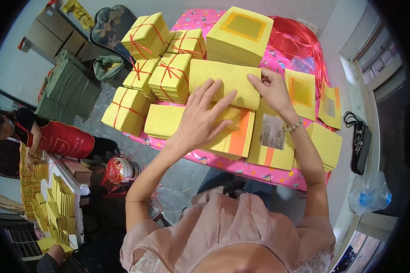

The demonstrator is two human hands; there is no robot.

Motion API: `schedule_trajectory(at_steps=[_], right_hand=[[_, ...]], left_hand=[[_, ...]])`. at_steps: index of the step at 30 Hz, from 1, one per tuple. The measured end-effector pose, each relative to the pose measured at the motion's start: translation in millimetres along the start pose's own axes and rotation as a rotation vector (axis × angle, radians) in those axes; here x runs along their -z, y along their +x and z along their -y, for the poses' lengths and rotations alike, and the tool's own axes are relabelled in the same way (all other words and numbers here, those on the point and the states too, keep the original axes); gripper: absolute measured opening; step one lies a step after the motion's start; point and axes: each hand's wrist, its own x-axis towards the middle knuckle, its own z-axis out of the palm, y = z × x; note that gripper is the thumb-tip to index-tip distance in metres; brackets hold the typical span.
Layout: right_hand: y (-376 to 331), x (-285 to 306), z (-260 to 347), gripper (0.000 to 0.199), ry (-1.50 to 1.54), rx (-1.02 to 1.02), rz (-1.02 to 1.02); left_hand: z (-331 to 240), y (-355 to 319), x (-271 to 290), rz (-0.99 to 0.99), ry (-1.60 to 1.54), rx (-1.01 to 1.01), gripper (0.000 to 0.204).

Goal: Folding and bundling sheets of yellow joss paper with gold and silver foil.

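My left hand (205, 113) lies flat with its fingers spread. Its fingertips press on a ribbed yellow paper (223, 75), which looks folded over. At the paper's right edge, the thumb and fingers of my right hand (273, 93) are closed in a pinch. Under both hands sits a stack of yellow paper (217, 148) with an orange strip (239, 136) on top. Just right of it is yellow paper bearing a silver foil square (272, 132). A plain yellow stack (161, 120) is left of my left wrist.
Yellow bundles (169, 75) tied with red string stand at the table's left. A tall yellow stack (237, 34) is behind my hands, red string (296, 38) beside it. Loose papers (300, 93) lie rightward on the pink tablecloth (200, 159). At far left, a person (54, 134) handles yellow stacks.
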Motion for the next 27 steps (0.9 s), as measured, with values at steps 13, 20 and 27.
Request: schedule_trajectory(at_steps=[13, 20, 27], right_hand=[[6, 4, 18, 0.028, -0.505, 0.250, -0.237], [27, -16, 31, 0.020, -0.504, 0.410, -0.046], [61, -33, 1, 0.027, -0.569, 0.296, 0.248]], left_hand=[[29, 15, -17, 0.268, -0.063, 0.023, 0.071], [30, 17, -18, 0.280, -0.060, 0.028, 0.072], [29, 18, -21, 0.284, -0.066, 0.027, 0.072]])
